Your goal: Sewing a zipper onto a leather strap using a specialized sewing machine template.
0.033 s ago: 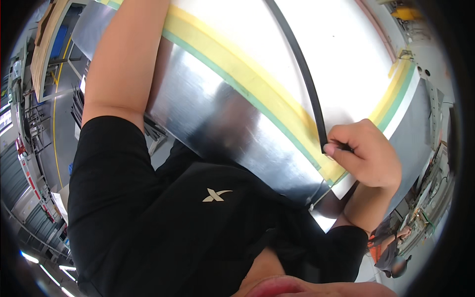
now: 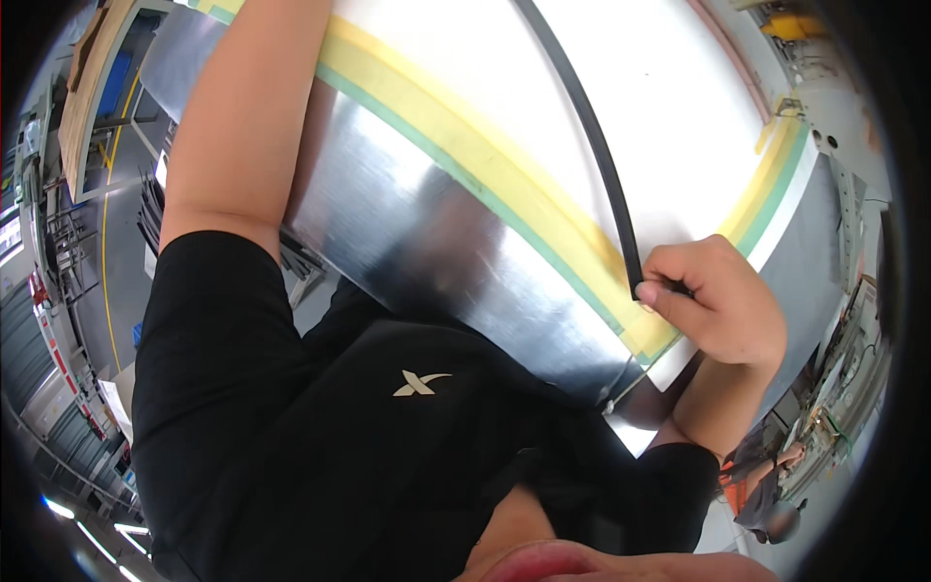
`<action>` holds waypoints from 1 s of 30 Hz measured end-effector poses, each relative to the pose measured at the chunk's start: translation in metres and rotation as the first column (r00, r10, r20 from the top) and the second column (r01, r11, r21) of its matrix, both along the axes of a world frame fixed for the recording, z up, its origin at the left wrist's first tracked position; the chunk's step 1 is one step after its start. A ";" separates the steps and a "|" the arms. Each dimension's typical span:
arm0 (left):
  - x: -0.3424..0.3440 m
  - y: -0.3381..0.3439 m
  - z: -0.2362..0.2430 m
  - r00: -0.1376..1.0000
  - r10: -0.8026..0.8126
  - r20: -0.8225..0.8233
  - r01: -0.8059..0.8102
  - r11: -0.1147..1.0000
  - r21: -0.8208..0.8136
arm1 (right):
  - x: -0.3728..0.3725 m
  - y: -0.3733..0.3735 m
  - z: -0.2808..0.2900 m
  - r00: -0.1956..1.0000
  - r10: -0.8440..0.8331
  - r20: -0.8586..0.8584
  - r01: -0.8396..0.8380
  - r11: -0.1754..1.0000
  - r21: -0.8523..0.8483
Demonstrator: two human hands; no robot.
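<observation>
Here the near end of the black strip (image 2: 603, 160) was caught between thumb and fingers, the right hand's (image 2: 713, 301) grip clenched on it at the near right corner of the white panel (image 2: 436, 58)! From that corner the strip was stretched over the panel in a gentle curve, its far end cut off by the upper edge of view. The panel's border was banded with yellow tape (image 2: 504, 175) and green tape (image 2: 477, 184), flanked by a shiny metal sheet (image 2: 378, 175). The left forearm (image 2: 247, 116) was extended upward, its hand hidden past the edge; whether that grip was clenched or released could not be told.
</observation>
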State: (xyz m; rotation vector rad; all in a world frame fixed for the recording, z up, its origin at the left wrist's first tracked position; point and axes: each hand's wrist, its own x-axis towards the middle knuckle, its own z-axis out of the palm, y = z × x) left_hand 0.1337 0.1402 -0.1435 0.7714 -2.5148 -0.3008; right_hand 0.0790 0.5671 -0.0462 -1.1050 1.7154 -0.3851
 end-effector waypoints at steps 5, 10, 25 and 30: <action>0.002 0.009 0.008 0.991 0.092 0.094 -0.082 0.991 -0.107 | -0.003 0.054 -0.029 0.936 -0.339 0.090 0.349 0.925 -0.147; -0.004 0.013 0.007 0.990 0.070 0.121 -0.052 0.989 -0.141 | 0.002 0.093 -0.041 0.812 -0.547 0.201 0.582 0.739 -0.340; -0.002 -0.020 -0.010 0.993 -0.039 0.112 0.065 0.970 -0.234 | 0.022 0.073 -0.036 0.778 -0.296 -0.554 -0.049 0.851 -0.523; -0.006 -0.009 -0.004 0.987 0.028 0.158 -0.003 0.988 -0.155 | 0.025 0.069 -0.032 0.765 -0.289 -0.576 -0.049 0.865 -0.499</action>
